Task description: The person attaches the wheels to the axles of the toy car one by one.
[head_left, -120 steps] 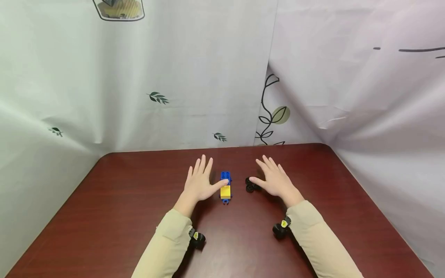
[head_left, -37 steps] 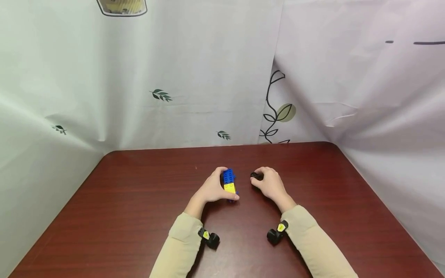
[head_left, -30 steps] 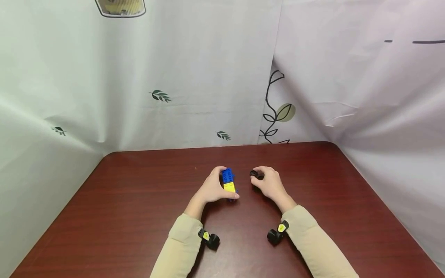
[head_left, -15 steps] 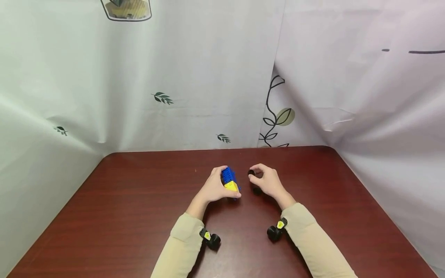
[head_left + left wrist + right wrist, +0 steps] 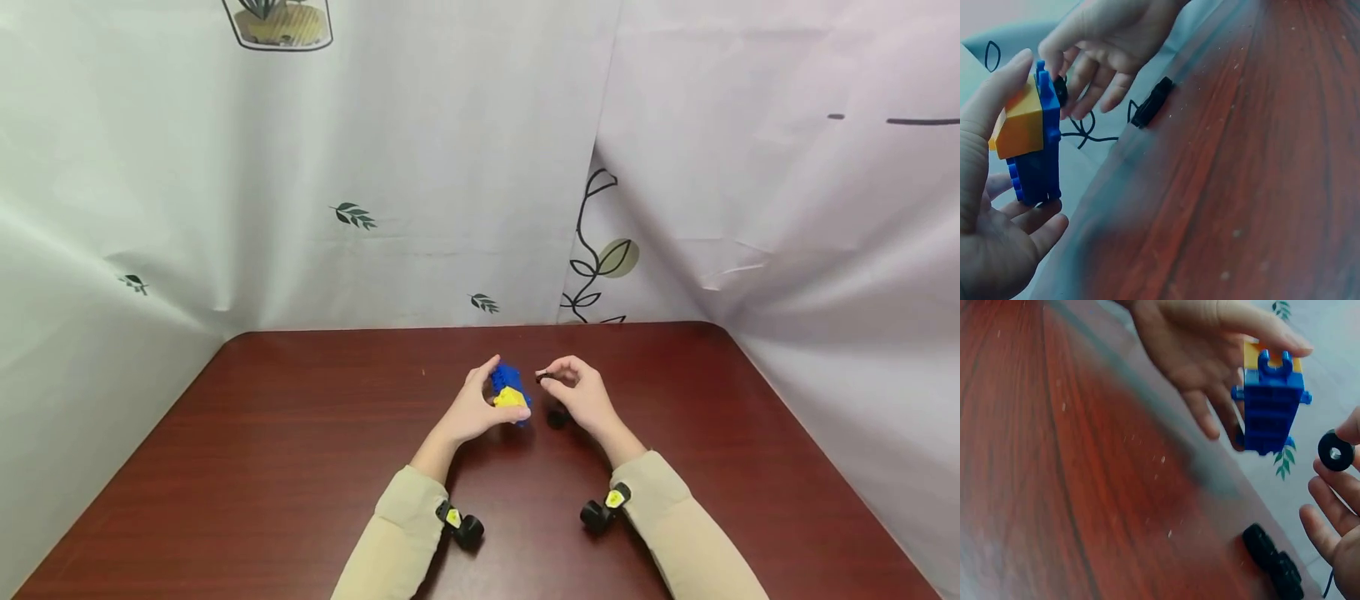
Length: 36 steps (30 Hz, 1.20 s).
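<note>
A big pale cloth (image 5: 450,125) hangs behind a red surface (image 5: 300,450). The left hand (image 5: 468,408) has a wide grip: its thumb is at one end of the blue and yellow toy (image 5: 1271,419) and its fingers are at the other. The toy looks lifted off the surface. Half a second ago it tipped less; now its underside faces toward the right hand (image 5: 585,396). The other wheels (image 5: 557,417) sit on the surface near that hand; I cannot tell how many. The right hand's grip is small: thumb and finger pinch one black wheel (image 5: 1325,456), and the rest of its fingers are loose. The wheel is near the toy, not touching. With this turn, I think the toy's little blue pegs (image 5: 1306,397) are easier to get at.
</note>
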Each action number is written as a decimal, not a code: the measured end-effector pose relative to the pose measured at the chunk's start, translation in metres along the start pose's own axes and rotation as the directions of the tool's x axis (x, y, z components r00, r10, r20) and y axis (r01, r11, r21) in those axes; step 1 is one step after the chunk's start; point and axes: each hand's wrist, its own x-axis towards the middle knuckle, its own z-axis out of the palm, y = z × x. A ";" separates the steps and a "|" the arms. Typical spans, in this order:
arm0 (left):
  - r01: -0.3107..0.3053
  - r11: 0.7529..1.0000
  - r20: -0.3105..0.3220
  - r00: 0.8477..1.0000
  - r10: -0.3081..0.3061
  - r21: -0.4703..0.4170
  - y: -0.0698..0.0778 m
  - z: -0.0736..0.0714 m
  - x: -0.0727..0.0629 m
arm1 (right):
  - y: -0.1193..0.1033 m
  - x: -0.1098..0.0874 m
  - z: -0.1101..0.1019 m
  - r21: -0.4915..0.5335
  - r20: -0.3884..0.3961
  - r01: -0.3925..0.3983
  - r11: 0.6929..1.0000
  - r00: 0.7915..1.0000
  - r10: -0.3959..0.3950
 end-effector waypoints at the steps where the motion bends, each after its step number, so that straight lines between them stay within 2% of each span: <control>1: -0.001 1.000 0.003 1.000 0.001 -0.010 0.000 0.001 0.000 | -0.002 -0.001 0.000 0.022 0.009 -0.007 1.000 1.000 0.007; 8: 0.018 0.995 0.002 1.000 -0.018 -0.101 -0.003 0.004 -0.001 | -0.011 -0.005 0.000 0.107 0.086 -0.048 0.993 0.996 0.039; 15: 0.070 0.987 -0.024 0.997 -0.075 -0.141 -0.001 0.002 0.001 | -0.016 -0.002 -0.006 0.070 0.160 -0.040 0.997 0.987 0.028; 18: 0.064 0.983 -0.021 0.997 -0.069 -0.173 0.001 0.001 0.004 | -0.018 0.001 -0.008 0.043 0.179 -0.017 0.999 0.984 0.009; 26: 0.054 0.965 0.009 0.999 -0.054 -0.257 -0.001 0.001 0.004 | -0.019 0.000 -0.008 0.031 0.270 -0.020 0.999 0.963 0.011; 31: 0.036 0.956 0.014 0.999 -0.033 -0.290 0.003 -0.001 0.004 | -0.021 0.000 -0.008 0.021 0.287 -0.007 1.000 0.958 0.000; 36: 0.039 0.956 0.005 0.999 -0.040 -0.290 0.006 -0.002 0.004 | -0.023 0.001 -0.008 0.004 0.297 0.007 1.000 0.955 -0.008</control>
